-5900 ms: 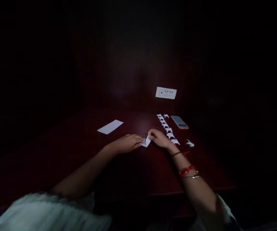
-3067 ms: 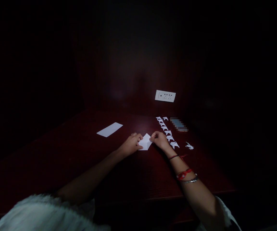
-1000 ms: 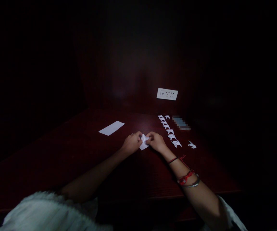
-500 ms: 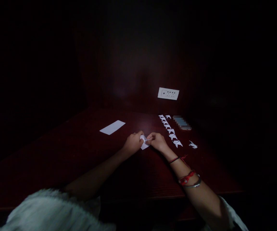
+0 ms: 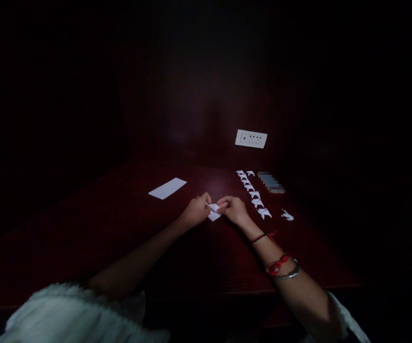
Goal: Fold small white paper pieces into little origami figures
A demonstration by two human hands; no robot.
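Between my hands, at the middle of the dark red table, is a small folded piece of white paper (image 5: 213,215) with a corner pointing toward me. My left hand (image 5: 197,211) pinches its left edge with thumb and fingers. On the opposite edge my right hand (image 5: 232,209) grips it, thumb below and fingers curled above. A row of several small folded paper pieces (image 5: 252,194) runs along the table to the right of my right hand. Farther left lies a flat white paper strip (image 5: 168,188).
A pixelated, phone-like flat object (image 5: 271,182) lies right of the row. Nearer me is a small crumpled-looking white paper piece (image 5: 287,215). A white socket panel (image 5: 251,138) is on the wall behind the table (image 5: 120,214). The surroundings are very dark.
The paper between my hands has been turned and flattened slightly, so a fold line across it now shows. My left hand has shifted a little left; my right hand stays nearly in place.
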